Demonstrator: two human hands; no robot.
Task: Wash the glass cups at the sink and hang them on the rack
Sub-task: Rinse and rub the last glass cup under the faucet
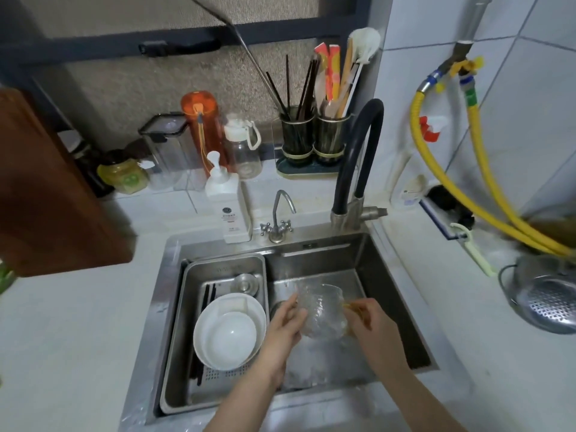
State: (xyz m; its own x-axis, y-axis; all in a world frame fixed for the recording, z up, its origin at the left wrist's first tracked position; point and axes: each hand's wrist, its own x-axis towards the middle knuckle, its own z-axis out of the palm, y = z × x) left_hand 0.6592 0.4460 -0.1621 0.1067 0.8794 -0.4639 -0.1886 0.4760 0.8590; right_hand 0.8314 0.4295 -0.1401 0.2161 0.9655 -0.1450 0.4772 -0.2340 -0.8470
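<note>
A clear ribbed glass cup (322, 310) with an amber handle is held over the steel sink (358, 254), mouth tilted up and away from me. My left hand (285, 325) grips its left side with fingers curled round the wall. My right hand (366, 322) pinches the amber handle on the cup's right side. The black flexible faucet (358, 145) arches above the sink's back right corner; I cannot tell whether water is running. No rack for cups is in view.
A steel drain tray (187, 307) in the sink's left half holds white bowls (229, 332), a small steel cup and dark chopsticks. A white soap pump bottle (227, 204) and small tap (279, 219) stand behind. Utensil holders (314, 135) sit at the back; a steel colander (548, 294) lies right.
</note>
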